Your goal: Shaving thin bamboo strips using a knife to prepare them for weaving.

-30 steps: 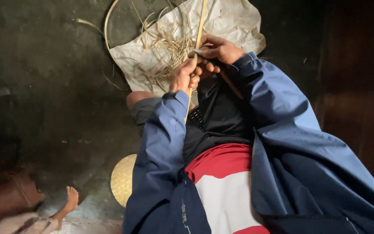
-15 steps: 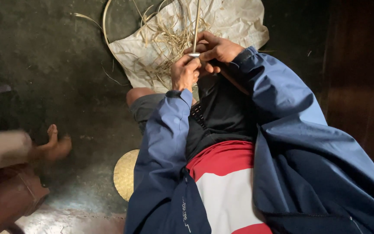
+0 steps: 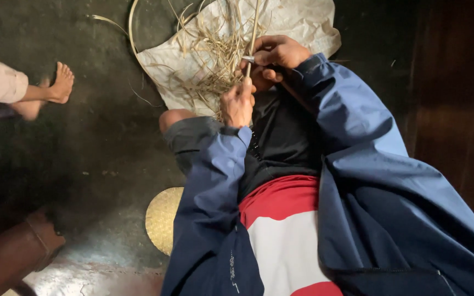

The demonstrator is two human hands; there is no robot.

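Observation:
My left hand (image 3: 237, 102) grips the lower part of a thin pale bamboo strip (image 3: 254, 30) that runs up and away from me. My right hand (image 3: 276, 53) is closed around a small knife (image 3: 248, 58) whose blade meets the strip just above the left hand. Both hands work over a white sack sheet (image 3: 297, 19) spread on the dark floor, littered with several pale shavings (image 3: 215, 55). My blue jacket sleeves cover both forearms.
A curved bamboo hoop (image 3: 133, 24) lies at the sheet's left edge. A round woven mat (image 3: 163, 219) sits under me at the lower left. Another person's bare foot (image 3: 58, 82) and light trouser leg stand at the far left. A brown cylindrical object (image 3: 12, 257) lies bottom left.
The other person's foot has moved from the lower left up to the far left. My left hand has slid slightly down the strip; my right hand stays on the knife.

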